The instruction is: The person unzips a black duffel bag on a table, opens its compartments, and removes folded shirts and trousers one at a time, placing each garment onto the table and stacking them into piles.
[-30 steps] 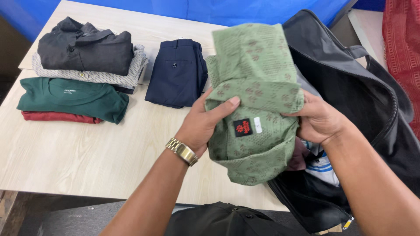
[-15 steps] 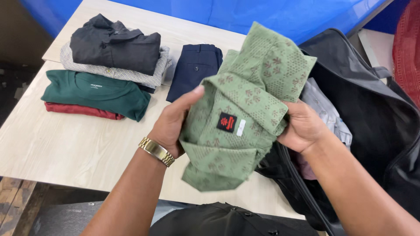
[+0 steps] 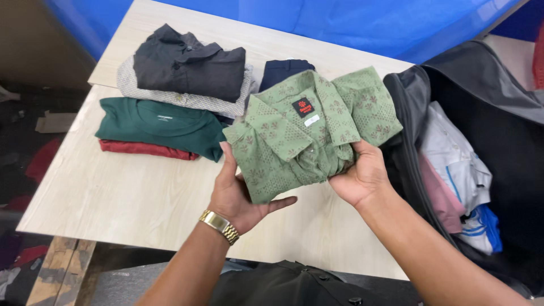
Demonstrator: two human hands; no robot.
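Hands hold a folded green shirt [image 3: 309,133] above the pale wooden table [image 3: 130,198]. The left hand [image 3: 238,190] lies palm up under the shirt's near left corner, its thumb up along the cloth edge and its fingers spread beneath, so it supports rather than clamps; a gold watch [image 3: 220,225] sits on that wrist. The right hand [image 3: 362,175] is closed on the shirt's near right edge, where the cloth bunches in its grip. The shirt is patterned, with its collar and a small dark label facing up, and it tilts toward the far side of the table.

Behind it on the left lies a dark green top [image 3: 161,124] on a red garment [image 3: 141,148], just beside the shirt's left corner. Farther back a dark grey shirt [image 3: 190,68] rests on a light speckled one [image 3: 181,99]. A folded navy garment [image 3: 280,71] shows partly behind the green shirt. On the right an open black bag [image 3: 481,85] holds white, pink and blue clothes [image 3: 459,170].
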